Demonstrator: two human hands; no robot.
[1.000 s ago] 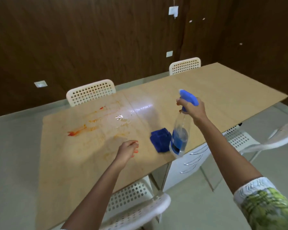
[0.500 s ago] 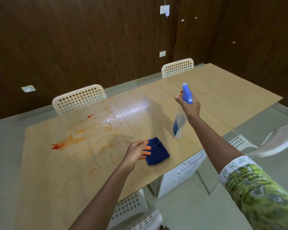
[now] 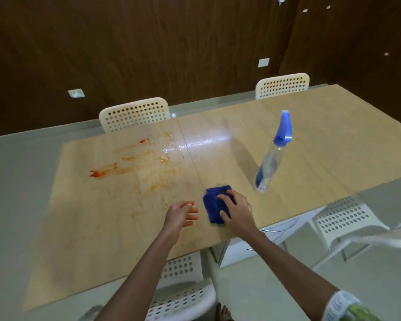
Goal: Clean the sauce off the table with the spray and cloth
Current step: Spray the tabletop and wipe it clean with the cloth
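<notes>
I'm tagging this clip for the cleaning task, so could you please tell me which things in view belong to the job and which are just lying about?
Part of the job:
- sauce smears on the table
- blue cloth, under the right hand
- spray bottle, standing on its own

Just there:
- white perforated chairs
- white drawer unit under the table

The left hand holds nothing.

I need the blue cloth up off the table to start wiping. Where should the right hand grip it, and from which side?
The blue cloth lies folded flat on the table, so probably come from above. The right hand already rests on it, fingers spread across the top. Likely best to curl them over the far edge with the thumb at the near edge, bunching the folds. The left hand hovers beside it, free.
</notes>
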